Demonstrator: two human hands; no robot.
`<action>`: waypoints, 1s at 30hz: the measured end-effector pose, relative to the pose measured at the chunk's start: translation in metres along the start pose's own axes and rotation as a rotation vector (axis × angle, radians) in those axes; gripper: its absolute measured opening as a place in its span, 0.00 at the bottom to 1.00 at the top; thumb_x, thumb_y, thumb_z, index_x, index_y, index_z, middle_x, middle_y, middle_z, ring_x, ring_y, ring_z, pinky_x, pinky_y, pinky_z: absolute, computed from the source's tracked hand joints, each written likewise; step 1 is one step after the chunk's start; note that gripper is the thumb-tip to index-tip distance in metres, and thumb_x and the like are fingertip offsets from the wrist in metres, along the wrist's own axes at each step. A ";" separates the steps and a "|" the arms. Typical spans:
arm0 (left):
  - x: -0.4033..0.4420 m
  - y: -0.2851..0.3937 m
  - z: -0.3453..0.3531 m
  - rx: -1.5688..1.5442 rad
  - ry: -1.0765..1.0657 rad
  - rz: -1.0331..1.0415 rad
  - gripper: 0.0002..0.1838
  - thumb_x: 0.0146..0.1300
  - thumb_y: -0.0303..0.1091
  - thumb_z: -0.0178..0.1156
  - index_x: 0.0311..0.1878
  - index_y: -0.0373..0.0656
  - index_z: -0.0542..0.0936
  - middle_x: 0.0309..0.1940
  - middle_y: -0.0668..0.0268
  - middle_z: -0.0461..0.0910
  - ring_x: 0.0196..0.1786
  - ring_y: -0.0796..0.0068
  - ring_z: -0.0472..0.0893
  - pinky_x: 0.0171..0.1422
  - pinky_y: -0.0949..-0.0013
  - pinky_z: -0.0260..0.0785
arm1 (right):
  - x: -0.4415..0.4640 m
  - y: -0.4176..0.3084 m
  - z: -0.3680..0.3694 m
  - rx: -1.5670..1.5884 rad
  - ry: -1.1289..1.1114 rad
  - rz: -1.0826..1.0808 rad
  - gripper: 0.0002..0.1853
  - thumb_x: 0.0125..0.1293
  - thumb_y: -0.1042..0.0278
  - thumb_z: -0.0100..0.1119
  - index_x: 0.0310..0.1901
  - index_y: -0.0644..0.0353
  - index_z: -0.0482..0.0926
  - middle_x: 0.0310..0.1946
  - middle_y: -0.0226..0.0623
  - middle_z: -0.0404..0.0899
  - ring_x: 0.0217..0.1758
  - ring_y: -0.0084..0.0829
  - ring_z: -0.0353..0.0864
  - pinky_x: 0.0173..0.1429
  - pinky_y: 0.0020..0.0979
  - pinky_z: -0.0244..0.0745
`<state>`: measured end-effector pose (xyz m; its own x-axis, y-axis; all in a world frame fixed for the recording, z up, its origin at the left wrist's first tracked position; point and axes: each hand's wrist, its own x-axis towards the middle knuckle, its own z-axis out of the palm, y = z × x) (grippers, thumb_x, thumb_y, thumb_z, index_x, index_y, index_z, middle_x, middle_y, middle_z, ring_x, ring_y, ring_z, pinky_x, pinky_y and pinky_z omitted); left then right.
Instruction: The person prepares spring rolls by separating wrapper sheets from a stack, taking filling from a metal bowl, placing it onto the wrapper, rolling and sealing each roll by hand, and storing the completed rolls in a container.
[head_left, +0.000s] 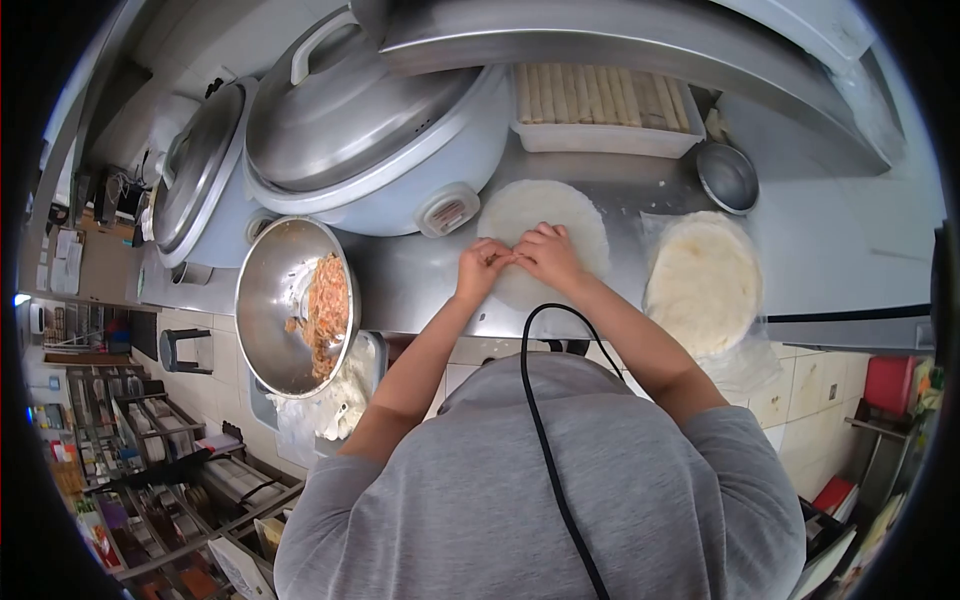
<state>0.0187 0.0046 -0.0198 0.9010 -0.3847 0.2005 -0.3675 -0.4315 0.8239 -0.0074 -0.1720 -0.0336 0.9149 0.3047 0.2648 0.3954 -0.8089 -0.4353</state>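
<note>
A thin, round, pale spring roll wrapper [548, 205] lies flat on the steel counter in front of me. Over its middle, my left hand [482, 268] and my right hand [546, 252] meet with their fingertips almost touching. Fingers on both hands are curled and pinched together at the wrapper; the exact spot they grip is covered by the fingers. To the right, a stack of round wrappers [705, 280] rests on clear plastic. At the left, a large steel bowl [256, 310] holds an orange-pink chopped filling [328, 300], heaped toward its right side.
A white tray [610, 140] of pale rolls in a row stands at the back, with a small steel bowl [729, 178] beside it. Two big lidded cookers [385, 185] occupy the back left. Overhead runs a steel shelf edge [620, 35]. A tub [365, 385] sits below the filling bowl.
</note>
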 end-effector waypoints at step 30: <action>0.024 0.055 0.047 0.031 -0.124 0.175 0.06 0.47 0.26 0.67 0.31 0.39 0.82 0.30 0.62 0.79 0.35 0.64 0.78 0.40 0.66 0.71 | -0.044 0.046 -0.041 0.022 0.190 0.096 0.10 0.49 0.60 0.62 0.34 0.50 0.81 0.42 0.25 0.76 0.52 0.30 0.67 0.55 0.38 0.55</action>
<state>0.0096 -0.0666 0.0059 0.7884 -0.5524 0.2707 -0.5245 -0.3737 0.7650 -0.0326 -0.2431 -0.0298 0.9173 0.1249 0.3780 0.3110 -0.8176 -0.4846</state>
